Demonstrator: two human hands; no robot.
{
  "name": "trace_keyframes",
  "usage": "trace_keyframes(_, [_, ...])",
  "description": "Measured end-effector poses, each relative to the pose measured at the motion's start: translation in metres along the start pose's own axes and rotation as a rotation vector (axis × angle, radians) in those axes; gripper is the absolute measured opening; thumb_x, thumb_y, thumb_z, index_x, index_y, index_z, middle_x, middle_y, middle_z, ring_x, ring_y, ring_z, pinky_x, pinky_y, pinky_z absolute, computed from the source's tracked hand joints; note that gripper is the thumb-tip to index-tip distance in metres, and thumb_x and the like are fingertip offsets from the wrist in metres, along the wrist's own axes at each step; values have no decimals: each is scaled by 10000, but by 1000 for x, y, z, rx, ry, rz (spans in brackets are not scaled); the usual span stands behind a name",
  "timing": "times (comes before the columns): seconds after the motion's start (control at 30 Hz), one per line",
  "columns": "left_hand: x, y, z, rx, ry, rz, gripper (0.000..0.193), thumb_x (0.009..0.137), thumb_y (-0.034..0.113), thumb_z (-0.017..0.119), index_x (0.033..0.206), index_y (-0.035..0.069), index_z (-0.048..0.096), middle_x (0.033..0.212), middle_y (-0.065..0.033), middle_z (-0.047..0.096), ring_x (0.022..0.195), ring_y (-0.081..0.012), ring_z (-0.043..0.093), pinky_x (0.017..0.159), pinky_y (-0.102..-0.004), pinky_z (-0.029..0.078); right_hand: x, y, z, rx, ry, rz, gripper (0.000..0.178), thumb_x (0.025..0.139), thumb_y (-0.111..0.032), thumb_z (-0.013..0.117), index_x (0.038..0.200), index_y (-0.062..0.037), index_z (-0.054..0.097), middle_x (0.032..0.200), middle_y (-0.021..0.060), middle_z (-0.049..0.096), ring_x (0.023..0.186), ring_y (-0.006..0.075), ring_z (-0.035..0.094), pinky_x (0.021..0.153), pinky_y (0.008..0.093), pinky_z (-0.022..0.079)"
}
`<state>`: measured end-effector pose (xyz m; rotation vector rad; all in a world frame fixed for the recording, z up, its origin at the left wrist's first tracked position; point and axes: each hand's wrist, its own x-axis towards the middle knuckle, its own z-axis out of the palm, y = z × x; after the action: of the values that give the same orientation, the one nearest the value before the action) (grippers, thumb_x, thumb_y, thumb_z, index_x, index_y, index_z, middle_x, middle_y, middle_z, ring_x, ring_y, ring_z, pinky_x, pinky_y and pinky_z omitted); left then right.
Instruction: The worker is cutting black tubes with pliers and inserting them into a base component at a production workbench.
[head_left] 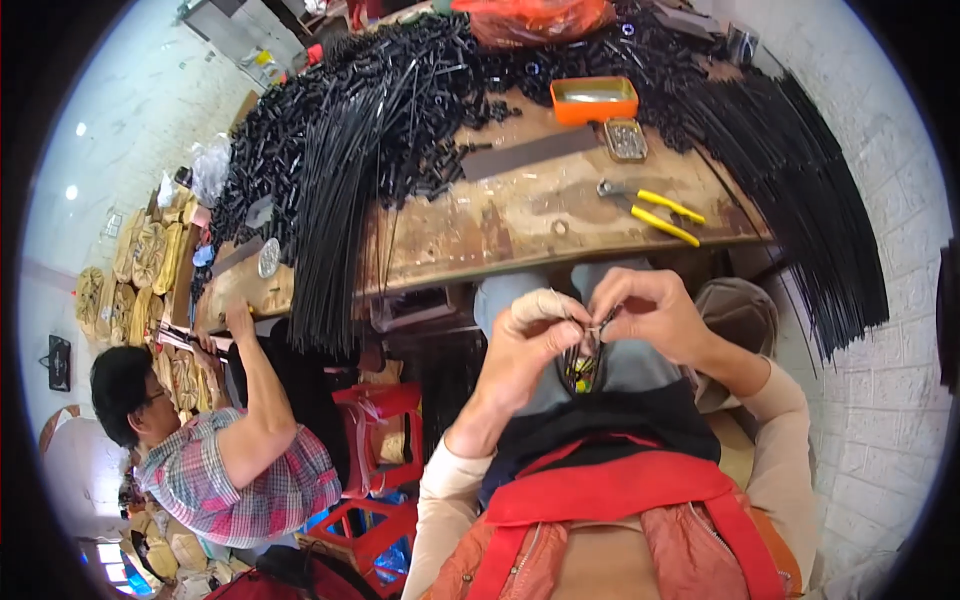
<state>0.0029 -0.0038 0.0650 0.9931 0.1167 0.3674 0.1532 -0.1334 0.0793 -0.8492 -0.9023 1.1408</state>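
Note:
Above my lap, my left hand (528, 345) and my right hand (645, 312) meet fingertip to fingertip. Both are closed in a pinch on a small thing between them, too small and covered to name. Tape or a pale wrap covers part of my left thumb and finger. Just below the fingertips hangs a looped dark item (583, 372) with yellow-green bits. On the table ahead of my right hand lie cutting pliers (655, 214) with yellow handles, jaws pointing left.
The wooden table (450, 235) bears a heap of black plastic parts (400, 100), long black cable bundles (335, 200) and more cables (800, 190) overhanging at right. An orange box (594, 100) and a small tray of metal pieces (625, 140) stand behind the pliers. A co-worker (235, 450) sits at left.

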Motion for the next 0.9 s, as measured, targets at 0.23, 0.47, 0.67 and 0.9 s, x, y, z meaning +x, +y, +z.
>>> trace_keyframes(0.23, [-3, -3, -4, 122, -82, -69, 206, 759, -79, 686, 962, -41, 680, 942, -147, 653, 831, -242, 664, 789, -362, 545, -19, -8, 2, -339, 154, -116, 163, 759, 43, 733, 908, -13, 701, 957, 64, 629, 890, 128, 581, 797, 242, 447])
trace_keyframes(0.47, [26, -8, -11, 227, 100, 79, 140, 793, -91, 655, 926, -47, 664, 993, -159, 657, 878, -282, 672, 759, -395, 586, 7, -36, -52, -382, 191, 194, 174, 893, -111, 637, 1022, -1, 675, 952, 64, 664, 843, 161, 612, 825, 307, 488])
trace_keyframes(0.67, [49, -4, -17, 184, 45, -9, 102, 802, -82, 670, 892, -51, 634, 968, -153, 663, 893, -244, 663, 768, -384, 585, 31, -33, -212, -1571, 535, -149, 151, 839, -94, 621, 980, -39, 628, 901, 88, 633, 827, 233, 595, 736, 336, 476])
trace_keyframes(0.9, [61, -7, -18, 153, -38, -59, 173, 821, -6, 697, 978, -50, 638, 990, -161, 659, 880, -220, 659, 772, -350, 564, 61, -27, -241, -2126, 551, -229, 207, 789, -85, 652, 988, -51, 606, 875, 86, 603, 850, 279, 537, 780, 383, 444])
